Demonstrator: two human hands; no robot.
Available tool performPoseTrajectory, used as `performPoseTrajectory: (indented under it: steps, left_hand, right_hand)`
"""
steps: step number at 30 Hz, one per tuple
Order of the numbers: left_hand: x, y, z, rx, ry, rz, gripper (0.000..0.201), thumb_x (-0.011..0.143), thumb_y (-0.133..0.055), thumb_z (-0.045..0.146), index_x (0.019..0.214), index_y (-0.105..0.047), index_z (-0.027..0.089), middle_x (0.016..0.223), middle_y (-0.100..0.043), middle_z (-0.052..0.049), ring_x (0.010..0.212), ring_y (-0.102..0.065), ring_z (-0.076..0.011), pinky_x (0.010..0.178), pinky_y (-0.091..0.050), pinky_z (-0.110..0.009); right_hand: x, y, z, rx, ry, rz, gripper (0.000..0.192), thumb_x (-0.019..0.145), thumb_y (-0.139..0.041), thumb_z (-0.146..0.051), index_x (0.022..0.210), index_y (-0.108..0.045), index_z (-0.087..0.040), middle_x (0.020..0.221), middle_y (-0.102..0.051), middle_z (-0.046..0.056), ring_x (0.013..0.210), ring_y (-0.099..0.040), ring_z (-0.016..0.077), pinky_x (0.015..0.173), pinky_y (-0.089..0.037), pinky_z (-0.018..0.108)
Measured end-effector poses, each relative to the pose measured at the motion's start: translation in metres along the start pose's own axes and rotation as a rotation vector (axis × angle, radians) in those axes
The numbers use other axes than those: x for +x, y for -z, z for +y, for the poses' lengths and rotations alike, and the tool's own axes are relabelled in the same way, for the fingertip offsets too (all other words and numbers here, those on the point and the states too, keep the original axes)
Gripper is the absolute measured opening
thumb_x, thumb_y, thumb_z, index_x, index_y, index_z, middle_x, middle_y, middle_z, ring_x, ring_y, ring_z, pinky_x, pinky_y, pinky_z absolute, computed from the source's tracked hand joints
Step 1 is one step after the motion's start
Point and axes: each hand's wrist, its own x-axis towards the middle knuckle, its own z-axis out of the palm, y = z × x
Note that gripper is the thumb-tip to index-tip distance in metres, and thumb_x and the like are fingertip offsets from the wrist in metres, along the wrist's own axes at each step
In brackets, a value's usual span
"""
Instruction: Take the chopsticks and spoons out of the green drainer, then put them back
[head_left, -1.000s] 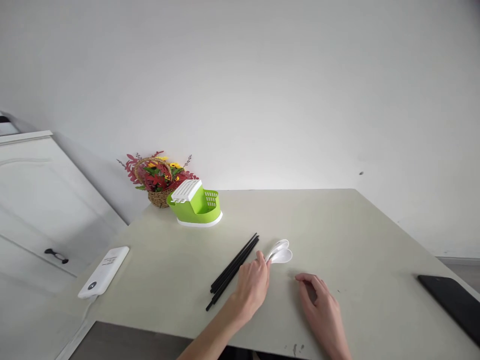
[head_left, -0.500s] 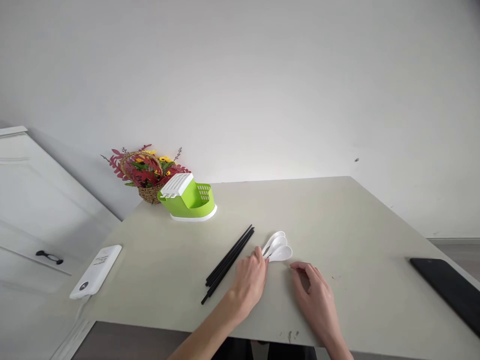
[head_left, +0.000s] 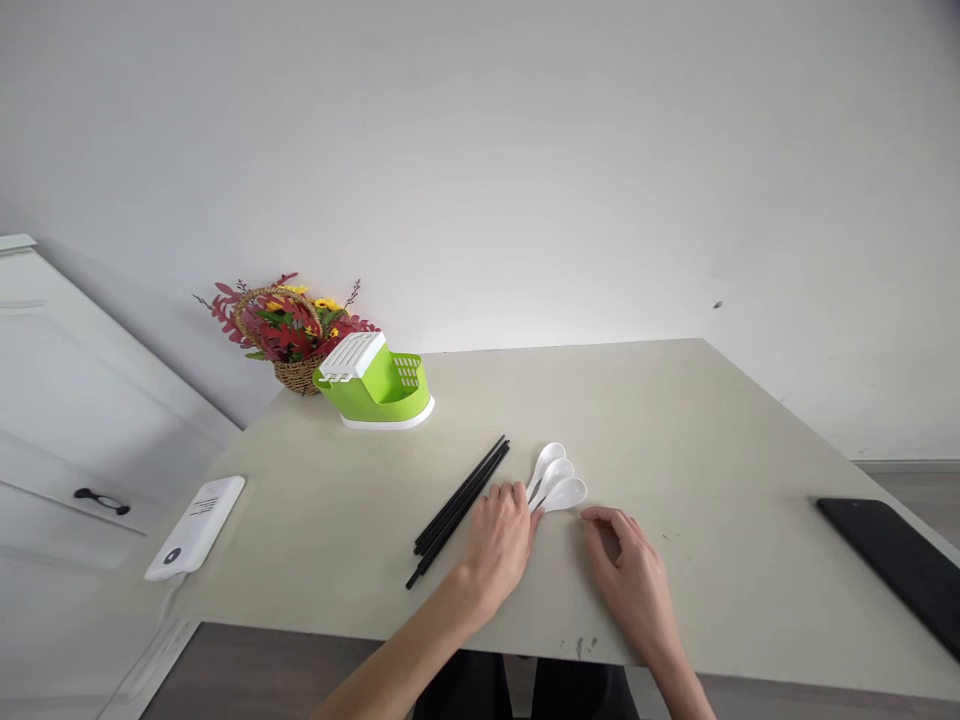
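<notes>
The left hand [head_left: 499, 545] has edged onto the handles of the white spoons [head_left: 553, 483], fingers loosely curled over them beside the chopsticks [head_left: 459, 508]. The right hand [head_left: 630, 585] stays flat and empty on the counter [head_left: 712, 440], fingers relaxed, just short of the spoon bowls.

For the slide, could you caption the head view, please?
Left hand on white spoons beside black chopsticks; right hand rests on table.
</notes>
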Motion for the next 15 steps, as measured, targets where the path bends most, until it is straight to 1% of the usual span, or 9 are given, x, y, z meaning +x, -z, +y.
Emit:
performPoseTrajectory:
  steps: [2,3,5,6,8,10,12,14,15]
  left_hand:
    - [-0.001,0.002,-0.009,0.014,-0.021,0.055,0.024,0.103,-0.053,0.041,0.097,-0.064,0.021,0.089,-0.065,-0.011,0.084,-0.066,-0.03,0.073,-0.055,-0.043]
    - [0.001,0.007,-0.019,0.022,-0.034,0.098,0.027,0.103,-0.053,0.045,0.098,-0.065,0.022,0.092,-0.066,-0.012,0.086,-0.065,-0.0308,0.078,-0.055,-0.045]
    - [0.01,0.024,-0.049,0.039,-0.027,0.222,0.03,0.102,-0.053,0.049,0.102,-0.065,0.021,0.102,-0.067,-0.014,0.097,-0.064,-0.0323,0.089,-0.053,-0.049]
    - [0.018,0.036,-0.07,0.048,-0.042,0.288,0.035,0.101,-0.054,0.051,0.109,-0.065,0.019,0.111,-0.068,-0.016,0.104,-0.063,-0.0336,0.094,-0.051,-0.05]
    - [0.037,0.063,-0.121,0.087,0.059,0.447,0.043,0.103,-0.049,0.049,0.122,-0.063,0.014,0.132,-0.063,-0.021,0.122,-0.056,-0.0374,0.105,-0.043,-0.055]
    - [0.055,0.085,-0.176,0.106,0.161,0.597,0.046,0.104,-0.047,0.049,0.129,-0.063,0.014,0.143,-0.058,-0.021,0.136,-0.047,-0.0396,0.112,-0.035,-0.059]
    - [0.069,0.096,-0.228,0.101,0.211,0.63,0.047,0.105,-0.043,0.046,0.138,-0.06,0.016,0.152,-0.053,-0.019,0.145,-0.039,-0.0385,0.118,-0.028,-0.059]
    - [0.076,0.095,-0.269,0.101,0.22,0.579,0.049,0.105,-0.039,0.045,0.141,-0.06,0.017,0.155,-0.052,-0.016,0.148,-0.038,-0.0372,0.12,-0.026,-0.059]
    - [0.078,0.092,-0.284,0.097,0.206,0.528,0.051,0.106,-0.035,0.045,0.142,-0.059,0.017,0.155,-0.053,-0.015,0.148,-0.039,-0.0358,0.12,-0.027,-0.058]
  right_hand:
    - [0.0,0.0,-0.001,0.003,-0.002,-0.005,0.026,0.097,-0.047,-0.046,0.102,-0.066,-0.029,0.111,-0.072,0.004,0.109,-0.064,0.0258,0.093,-0.048,0.04]
    - [-0.001,0.001,-0.001,0.004,-0.003,-0.006,0.027,0.097,-0.047,-0.046,0.102,-0.066,-0.029,0.111,-0.072,0.005,0.109,-0.064,0.0258,0.093,-0.048,0.039]
    - [-0.001,0.001,-0.002,0.002,-0.008,-0.005,0.027,0.096,-0.047,-0.046,0.101,-0.067,-0.029,0.11,-0.072,0.005,0.108,-0.064,0.0259,0.091,-0.048,0.039]
    - [-0.001,0.001,-0.002,0.0,-0.012,-0.004,0.027,0.096,-0.047,-0.046,0.101,-0.067,-0.029,0.111,-0.073,0.005,0.107,-0.065,0.0257,0.09,-0.049,0.039]
    - [-0.001,0.002,-0.002,-0.006,-0.015,-0.001,0.027,0.096,-0.047,-0.046,0.101,-0.067,-0.029,0.111,-0.073,0.005,0.105,-0.065,0.0254,0.088,-0.05,0.039]
    - [-0.002,0.002,-0.001,-0.01,-0.009,0.002,0.028,0.096,-0.048,-0.046,0.102,-0.068,-0.028,0.112,-0.073,0.006,0.105,-0.066,0.0253,0.087,-0.051,0.038]
    - [-0.003,0.001,0.001,-0.017,0.0,0.003,0.028,0.096,-0.048,-0.046,0.103,-0.068,-0.028,0.113,-0.073,0.006,0.105,-0.066,0.0251,0.087,-0.051,0.038]
    - [-0.003,0.0,0.003,-0.029,0.005,0.007,0.027,0.096,-0.048,-0.046,0.103,-0.068,-0.029,0.113,-0.073,0.005,0.106,-0.067,0.0246,0.087,-0.052,0.037]
    - [-0.003,0.0,0.004,-0.036,0.008,0.009,0.027,0.096,-0.048,-0.046,0.103,-0.068,-0.029,0.113,-0.073,0.005,0.105,-0.067,0.0245,0.087,-0.052,0.037]
